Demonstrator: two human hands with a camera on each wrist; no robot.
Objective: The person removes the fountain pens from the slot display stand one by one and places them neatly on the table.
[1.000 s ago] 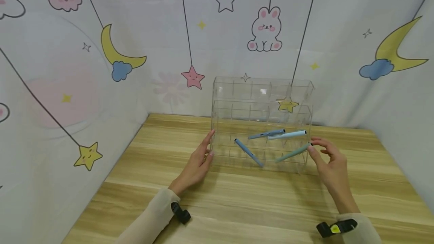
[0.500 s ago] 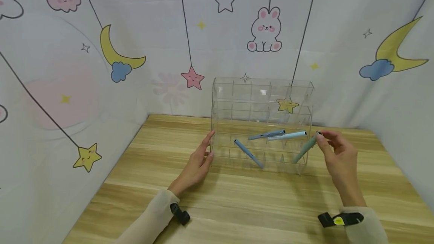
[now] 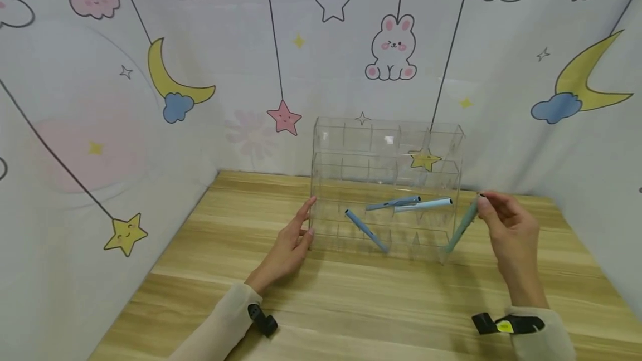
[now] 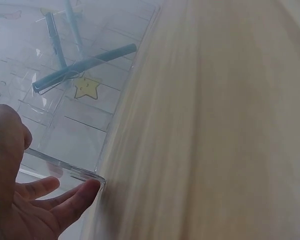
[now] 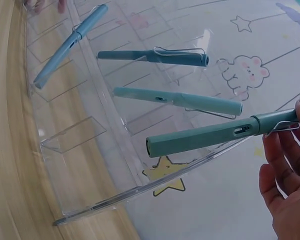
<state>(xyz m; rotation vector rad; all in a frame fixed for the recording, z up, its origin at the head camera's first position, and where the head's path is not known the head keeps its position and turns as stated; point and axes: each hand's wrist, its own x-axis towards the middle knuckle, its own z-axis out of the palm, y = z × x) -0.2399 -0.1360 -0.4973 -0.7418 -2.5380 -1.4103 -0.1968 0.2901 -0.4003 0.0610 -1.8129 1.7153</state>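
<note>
A clear acrylic organizer (image 3: pixel 386 144) with several compartments stands on the wooden table (image 3: pixel 351 305). My left hand (image 3: pixel 288 244) rests with straight fingers against its left wall (image 4: pixel 65 167). My right hand (image 3: pixel 506 227) pinches the cap end of a teal pen (image 3: pixel 461 226), which slants down at the organizer's right front corner (image 5: pixel 210 135). Three blue pens lie inside: one slanted at the left (image 3: pixel 366 230), two near level in the middle (image 3: pixel 393 203) and right (image 3: pixel 426 204).
Cartoon-printed cloth walls (image 3: pixel 150 71) close in the table on the left, back and right. Bare wood lies in front of the organizer and to its left. Wrist cameras show at both cuffs (image 3: pixel 506 325).
My right hand has lifted the teal pen's cap end up and to the right, so the pen stands steeper at the organizer's right corner. My left hand has stayed on the left wall.
</note>
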